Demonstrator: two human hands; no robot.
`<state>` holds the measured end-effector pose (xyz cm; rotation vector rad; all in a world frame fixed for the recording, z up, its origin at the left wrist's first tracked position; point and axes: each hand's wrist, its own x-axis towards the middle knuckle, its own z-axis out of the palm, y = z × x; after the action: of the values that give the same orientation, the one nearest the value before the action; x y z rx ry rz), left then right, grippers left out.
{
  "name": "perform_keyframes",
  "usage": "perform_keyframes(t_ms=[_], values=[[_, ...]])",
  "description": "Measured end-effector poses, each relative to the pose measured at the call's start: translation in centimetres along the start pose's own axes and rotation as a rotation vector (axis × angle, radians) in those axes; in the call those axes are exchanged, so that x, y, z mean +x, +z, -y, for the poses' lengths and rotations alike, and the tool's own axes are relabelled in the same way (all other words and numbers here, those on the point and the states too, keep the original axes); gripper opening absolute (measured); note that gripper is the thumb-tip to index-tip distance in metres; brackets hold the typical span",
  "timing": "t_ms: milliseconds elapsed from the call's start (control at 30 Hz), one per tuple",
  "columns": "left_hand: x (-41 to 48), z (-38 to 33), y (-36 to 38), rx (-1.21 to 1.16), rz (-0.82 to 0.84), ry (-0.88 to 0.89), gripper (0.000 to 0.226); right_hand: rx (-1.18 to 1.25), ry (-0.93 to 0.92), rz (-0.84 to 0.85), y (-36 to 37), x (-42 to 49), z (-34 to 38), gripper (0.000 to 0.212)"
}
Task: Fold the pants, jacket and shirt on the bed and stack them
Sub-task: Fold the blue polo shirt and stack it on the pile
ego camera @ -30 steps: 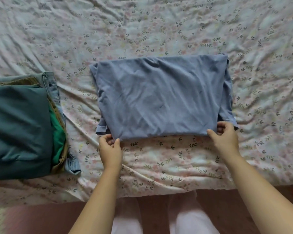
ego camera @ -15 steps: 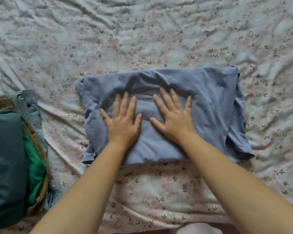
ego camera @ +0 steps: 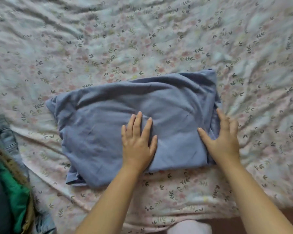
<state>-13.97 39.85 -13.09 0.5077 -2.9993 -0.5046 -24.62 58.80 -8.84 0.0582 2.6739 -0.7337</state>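
one folded blue shirt [ego camera: 125, 125] lies mid-bed [ego camera: 108, 48]. two hands press it flat, fingers [ego camera: 139, 122] straight, gripping nothing: left hand [ego camera: 137, 142] just right of its middle, right hand [ego camera: 223, 141] on its right edge. half a second ago both lay side by side at its middle. one pile at left: jeans [ego camera: 5, 132] under a jacket [ego camera: 15, 200].

Wrinkled pale pink bedsheet with small leaf-and-flower print [ego camera: 142, 39] fills nearly the whole view. Creases all over, heaviest top left and far right. Its near edge drops off along the bottom. Below it, bottom right: strip of dark reddish-brown floor [ego camera: 227, 228]. Bottom centre: rounded pale pink fabric shape [ego camera: 189, 228], cut by the frame edge, can't tell what it is.
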Motion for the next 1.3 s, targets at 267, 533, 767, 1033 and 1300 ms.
perform_keyframes(t_ms=[267, 533, 767, 1033, 1300], values=[[-0.4, 0.7, -0.7, -0.057, 0.044, -0.031, 0.045, 0.376, -0.138, 0.246, -0.7, 1.0, 0.5, 0.07], [-5.7, 6.3, -6.5, -0.07, 0.087, -0.244, 0.048, 0.421, -0.2, 0.223, -0.7, -2.5, 6.7, 0.065], [-11.9, 11.2, -11.1, -0.155, 0.147, -0.475, 0.056, 0.112, -0.525, 0.411, 3.2, -8.9, 16.8, 0.074], [-12.9, 14.6, -13.2, -0.479, -0.024, -0.655, 0.041, -0.266, -0.744, 0.757, 15.0, -13.9, 23.1, 0.084], [-11.0, 13.5, -11.9, -0.582, 0.031, -0.727, 0.046, 0.287, -0.476, 0.267, 12.7, -12.3, 19.0, 0.046]])
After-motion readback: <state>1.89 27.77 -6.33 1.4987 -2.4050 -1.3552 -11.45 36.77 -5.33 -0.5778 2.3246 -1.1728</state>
